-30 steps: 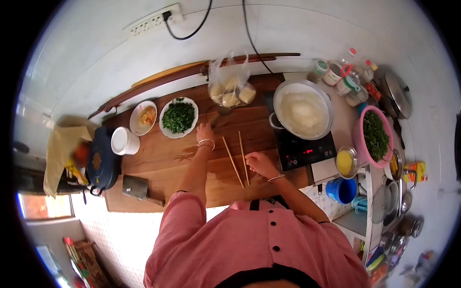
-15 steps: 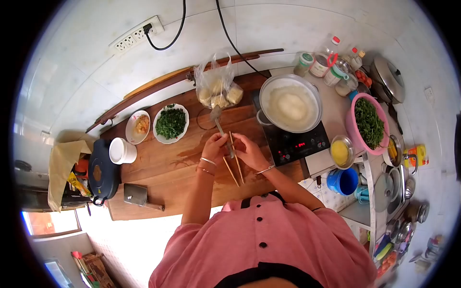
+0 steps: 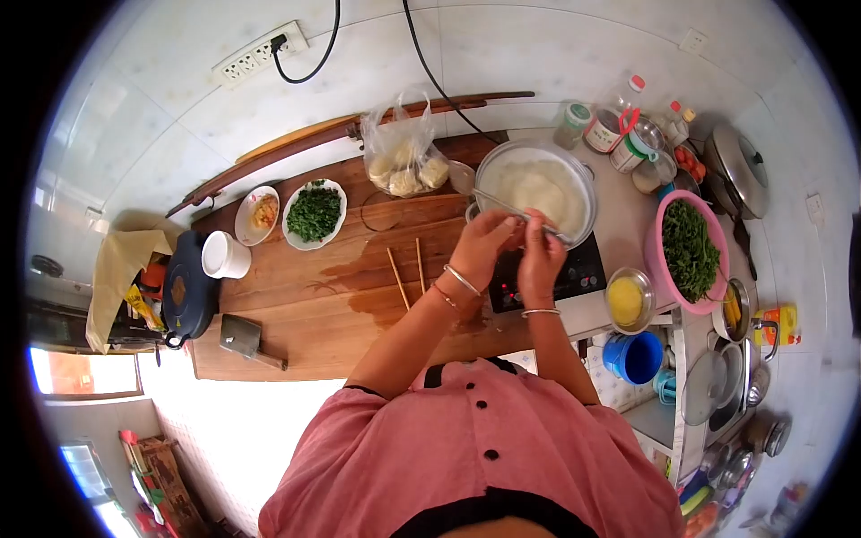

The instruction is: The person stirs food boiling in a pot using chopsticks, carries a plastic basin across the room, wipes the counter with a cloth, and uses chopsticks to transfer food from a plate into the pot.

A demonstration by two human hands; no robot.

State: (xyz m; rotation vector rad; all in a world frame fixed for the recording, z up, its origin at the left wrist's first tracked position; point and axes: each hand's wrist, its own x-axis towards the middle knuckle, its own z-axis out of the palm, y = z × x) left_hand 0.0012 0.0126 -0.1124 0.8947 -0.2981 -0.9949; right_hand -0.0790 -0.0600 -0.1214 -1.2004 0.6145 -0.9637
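Observation:
My left hand [image 3: 487, 249] and my right hand [image 3: 541, 262] are close together at the near side of the steaming pot [image 3: 583, 184]. Fingers of both hands are closed around the thin metal handle of a ladle [image 3: 495, 200]. Its pale round head points left, beside the pot's left rim, and the handle's end sticks out past my right fingers. The pot holds whitish, cloudy liquid and stands on a black induction cooker [image 3: 578, 269], partly hidden by my hands. Two wooden chopsticks [image 3: 397, 276] lie apart on the wet wooden board, left of my hands.
On the wooden board [image 3: 305, 332] are a cleaver [image 3: 240, 336], a white tub [image 3: 226, 255], a plate of chopped greens [image 3: 314, 215], a small dish [image 3: 258, 215] and a bag of pale chunks [image 3: 405, 166]. Right are a yellow-filled bowl [image 3: 630, 300] and a pink basin of greens [image 3: 689, 251].
Both hands have moved right with the ladle, from over the board to the near side of the pot. The chopsticks now lie in full view on the board.

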